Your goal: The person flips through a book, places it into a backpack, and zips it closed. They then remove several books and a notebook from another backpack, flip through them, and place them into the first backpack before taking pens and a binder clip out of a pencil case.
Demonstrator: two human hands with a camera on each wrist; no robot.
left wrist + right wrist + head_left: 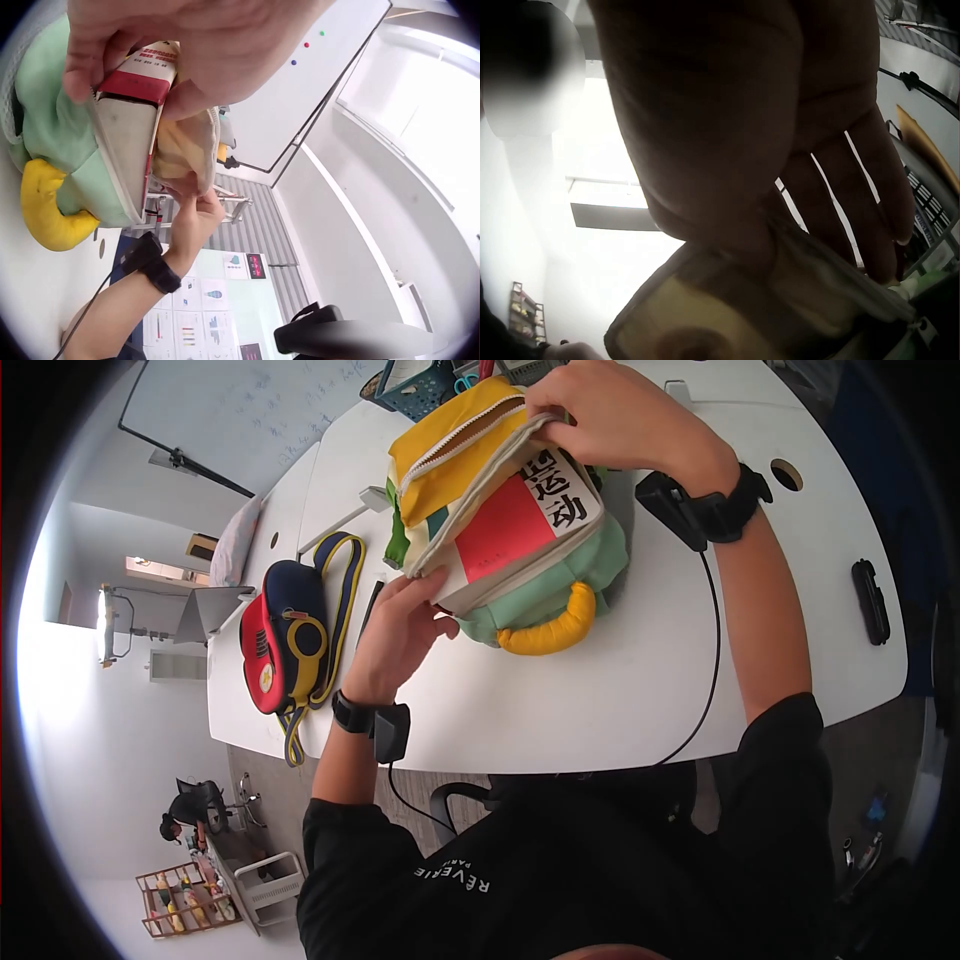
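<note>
A backpack (600, 565) in mint green, with a yellow padded handle (555, 625) and a zipped yellow front (430, 445), lies on the white table. Its main opening gapes, and inside sits a thick book (505, 530) with a red and white cover and large black characters. At the opening's near-left end, my left hand (395, 635) grips the bag's edge; the left wrist view has its fingers around the book's corner (139, 82). My right hand (625, 415) pinches the upper rim of the front flap and holds it away from the book, its palm dark in the right wrist view.
Left of the backpack lies a red and navy bag (290, 635) with a striped strap. A blue basket (420, 395) stands at the back edge, and a black case (870, 600) lies at the right. Cables hang from both wrist cameras. Another person (190, 805) is far off at left.
</note>
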